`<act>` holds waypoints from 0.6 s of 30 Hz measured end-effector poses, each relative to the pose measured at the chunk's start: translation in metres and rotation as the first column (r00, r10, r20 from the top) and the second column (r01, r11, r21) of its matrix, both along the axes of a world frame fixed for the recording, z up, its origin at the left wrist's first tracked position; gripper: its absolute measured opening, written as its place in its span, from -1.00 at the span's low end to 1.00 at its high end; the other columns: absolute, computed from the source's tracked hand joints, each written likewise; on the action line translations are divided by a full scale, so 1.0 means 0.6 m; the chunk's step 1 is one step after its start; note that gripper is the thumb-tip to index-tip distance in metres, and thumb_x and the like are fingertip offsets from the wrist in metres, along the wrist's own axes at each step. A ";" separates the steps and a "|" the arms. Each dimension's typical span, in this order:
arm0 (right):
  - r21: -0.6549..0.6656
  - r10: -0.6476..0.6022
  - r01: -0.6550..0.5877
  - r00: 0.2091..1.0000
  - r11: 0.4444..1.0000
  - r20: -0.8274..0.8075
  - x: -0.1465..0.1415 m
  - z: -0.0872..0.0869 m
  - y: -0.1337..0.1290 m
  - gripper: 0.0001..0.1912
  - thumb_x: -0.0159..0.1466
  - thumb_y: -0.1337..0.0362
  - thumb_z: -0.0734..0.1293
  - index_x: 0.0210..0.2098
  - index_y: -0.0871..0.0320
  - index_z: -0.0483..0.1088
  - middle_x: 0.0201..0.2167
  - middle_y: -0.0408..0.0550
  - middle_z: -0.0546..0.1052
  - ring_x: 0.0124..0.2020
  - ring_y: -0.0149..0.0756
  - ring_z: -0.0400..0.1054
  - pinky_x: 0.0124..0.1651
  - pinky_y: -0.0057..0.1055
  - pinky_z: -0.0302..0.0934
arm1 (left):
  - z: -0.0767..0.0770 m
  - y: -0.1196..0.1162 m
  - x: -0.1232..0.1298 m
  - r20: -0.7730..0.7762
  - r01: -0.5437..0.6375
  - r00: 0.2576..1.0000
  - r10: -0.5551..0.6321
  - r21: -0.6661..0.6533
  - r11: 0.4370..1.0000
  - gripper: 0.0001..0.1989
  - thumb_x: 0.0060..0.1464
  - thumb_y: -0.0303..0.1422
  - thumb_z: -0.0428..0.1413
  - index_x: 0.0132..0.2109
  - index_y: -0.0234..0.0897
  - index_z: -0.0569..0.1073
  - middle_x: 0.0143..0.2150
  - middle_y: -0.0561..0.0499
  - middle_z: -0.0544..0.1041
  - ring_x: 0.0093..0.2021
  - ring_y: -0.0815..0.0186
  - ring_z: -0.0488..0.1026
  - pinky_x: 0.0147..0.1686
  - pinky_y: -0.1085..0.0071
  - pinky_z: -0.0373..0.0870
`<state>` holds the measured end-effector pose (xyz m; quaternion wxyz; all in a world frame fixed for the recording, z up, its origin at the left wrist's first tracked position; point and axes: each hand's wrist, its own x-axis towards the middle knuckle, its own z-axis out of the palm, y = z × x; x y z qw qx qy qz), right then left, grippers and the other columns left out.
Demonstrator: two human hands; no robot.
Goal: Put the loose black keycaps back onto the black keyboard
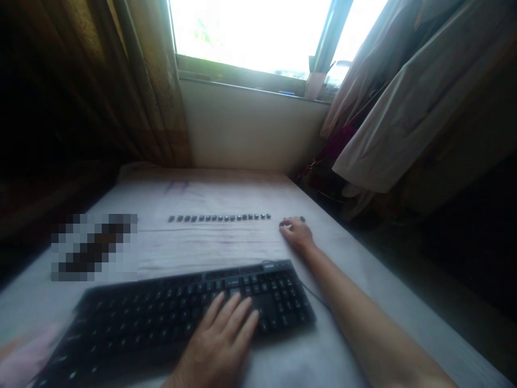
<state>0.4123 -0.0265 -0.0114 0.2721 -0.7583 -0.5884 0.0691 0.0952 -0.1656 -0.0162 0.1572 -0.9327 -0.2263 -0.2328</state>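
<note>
A black keyboard lies at a slant on the white cloth, with bare spots among its keys at the right. Resting on it, my left hand has its fingers spread. Farther off, my right hand is pinched on a small dark key just above the cloth, at the right end of the row. Several loose keycaps form a straight row beyond the keyboard. A few more dark keycaps sit beside my right hand, partly hidden by it.
A white sheet covers the flat surface. A pixelated dark object lies at the left. The keyboard cable runs under my right forearm. Curtains hang at the left, garments at the right, and a window is ahead.
</note>
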 end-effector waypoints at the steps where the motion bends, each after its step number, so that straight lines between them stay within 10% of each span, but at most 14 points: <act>1: -0.002 0.017 -0.017 0.999 1.000 -0.032 -0.002 0.004 -0.009 -0.73 0.17 0.28 0.31 -0.18 0.15 0.57 -0.15 0.01 0.59 -0.29 -0.26 0.46 -0.09 -0.35 0.28 | 0.002 -0.001 0.000 0.002 0.001 1.000 -0.001 -0.006 1.000 -0.65 0.25 -0.33 0.01 0.15 -0.18 0.44 0.17 0.01 0.48 0.18 0.19 0.38 0.31 0.18 0.02; 18: 0.055 0.455 -0.480 0.781 0.876 -0.429 -0.112 0.056 -0.180 -0.85 0.14 0.33 0.37 -0.26 0.14 0.52 -0.30 -0.05 0.55 -0.28 -0.29 0.44 -0.15 -0.35 0.33 | -0.023 0.004 0.009 0.129 0.053 0.990 -0.050 -0.021 0.998 -0.65 0.28 -0.20 0.00 0.08 -0.27 0.47 0.12 -0.02 0.51 0.20 0.18 0.32 0.35 0.15 -0.08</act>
